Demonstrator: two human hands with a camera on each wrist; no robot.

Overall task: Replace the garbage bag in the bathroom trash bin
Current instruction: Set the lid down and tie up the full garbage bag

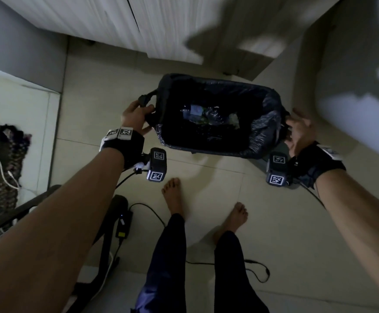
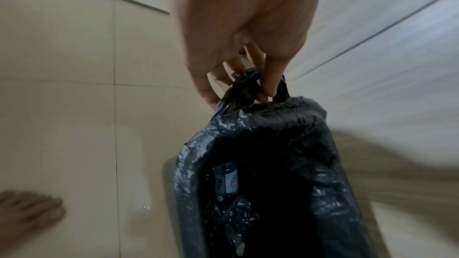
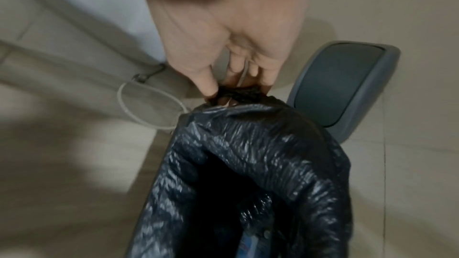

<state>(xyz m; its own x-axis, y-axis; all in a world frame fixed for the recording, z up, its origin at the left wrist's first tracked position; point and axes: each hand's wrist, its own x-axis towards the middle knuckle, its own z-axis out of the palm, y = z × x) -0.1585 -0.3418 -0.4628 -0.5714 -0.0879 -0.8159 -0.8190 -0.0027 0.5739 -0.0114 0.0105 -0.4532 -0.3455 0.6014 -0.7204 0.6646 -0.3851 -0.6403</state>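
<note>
Left hand: the left hand point(image 1: 136, 117) clenches a twisted loop handle point(image 2: 250, 83) of the crinkled black plastic garbage bag point(image 1: 263, 123), at nine o'clock of its open mouth.
Bag: stretched wide on the pale tiled floor point(image 1: 206, 177) ahead of two bare feet; a labelled clear plastic bottle point(image 2: 227, 180) lies inside.
Right hand: the right hand point(image 1: 301, 129) pinches the opposite handle point(image 3: 238, 92) at three o'clock.
Lid: a grey rectangular bin lid point(image 3: 345, 85) lies just beyond that hand.
</note>
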